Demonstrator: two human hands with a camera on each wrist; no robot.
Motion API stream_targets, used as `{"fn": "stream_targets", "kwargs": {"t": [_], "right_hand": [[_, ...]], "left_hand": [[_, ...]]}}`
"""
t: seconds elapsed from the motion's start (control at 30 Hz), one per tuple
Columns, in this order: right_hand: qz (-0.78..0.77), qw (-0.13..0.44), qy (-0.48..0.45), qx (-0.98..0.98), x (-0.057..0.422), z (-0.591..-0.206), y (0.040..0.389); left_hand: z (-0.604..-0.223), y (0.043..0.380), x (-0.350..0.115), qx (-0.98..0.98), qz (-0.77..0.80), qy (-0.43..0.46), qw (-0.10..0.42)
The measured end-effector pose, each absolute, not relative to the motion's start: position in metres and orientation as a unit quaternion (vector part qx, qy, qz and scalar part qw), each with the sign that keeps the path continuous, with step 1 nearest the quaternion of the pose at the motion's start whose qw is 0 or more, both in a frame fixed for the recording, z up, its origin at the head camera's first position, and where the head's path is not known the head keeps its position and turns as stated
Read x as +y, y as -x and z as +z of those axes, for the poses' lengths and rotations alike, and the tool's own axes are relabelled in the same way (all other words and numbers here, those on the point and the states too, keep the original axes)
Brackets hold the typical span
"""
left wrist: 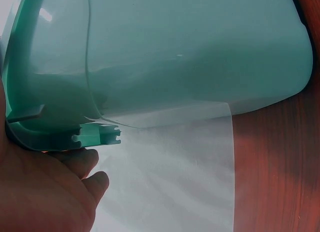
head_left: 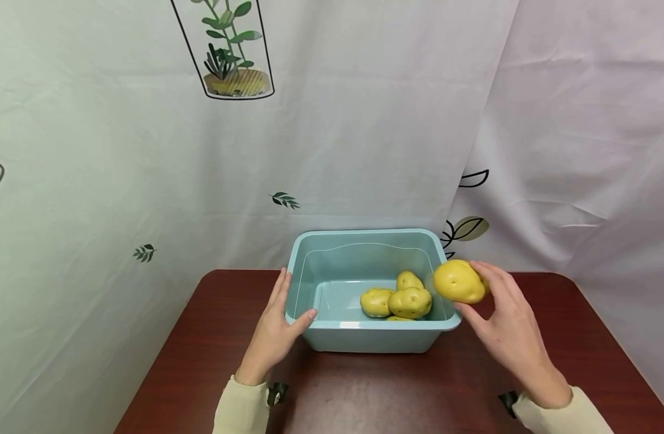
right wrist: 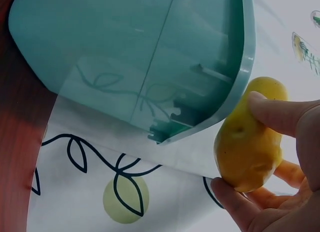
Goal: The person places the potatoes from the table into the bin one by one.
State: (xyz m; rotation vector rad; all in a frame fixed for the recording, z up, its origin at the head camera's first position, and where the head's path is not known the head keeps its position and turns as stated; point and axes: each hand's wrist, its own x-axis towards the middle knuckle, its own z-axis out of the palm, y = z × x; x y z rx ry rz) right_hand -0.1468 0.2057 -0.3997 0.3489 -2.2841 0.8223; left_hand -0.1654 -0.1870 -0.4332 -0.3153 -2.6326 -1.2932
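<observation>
A light blue plastic bin (head_left: 364, 339) stands on the table with several yellow potatoes (head_left: 410, 302) piled in its right half. My right hand (head_left: 508, 319) grips another yellow potato (head_left: 458, 282) between thumb and fingers, at the height of the bin's right rim and just outside it. That same potato (right wrist: 248, 147) shows beside the rim in the right wrist view, thumb on one side and fingertips on the other. At the bin's left front corner, my left hand (head_left: 275, 331) rests with straight fingers along the outside and its thumb (head_left: 305, 322) over the rim.
The dark red-brown table (head_left: 364, 398) extends to both sides and in front of the bin. A pale cloth (head_left: 364, 132) with printed plants hangs close behind the bin. Light sleeves (head_left: 240, 407) cover both forearms.
</observation>
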Motion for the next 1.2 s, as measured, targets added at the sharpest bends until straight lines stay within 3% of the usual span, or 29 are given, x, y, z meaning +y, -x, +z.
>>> {"fn": "stream_targets", "kwargs": {"t": [1.2], "right_hand": [[0.310,0.320,-0.150,-0.883,0.190,-0.399,0.147]], "left_hand": [[-0.434,0.166,-0.187,-0.891,-0.431,0.105,0.095]]}}
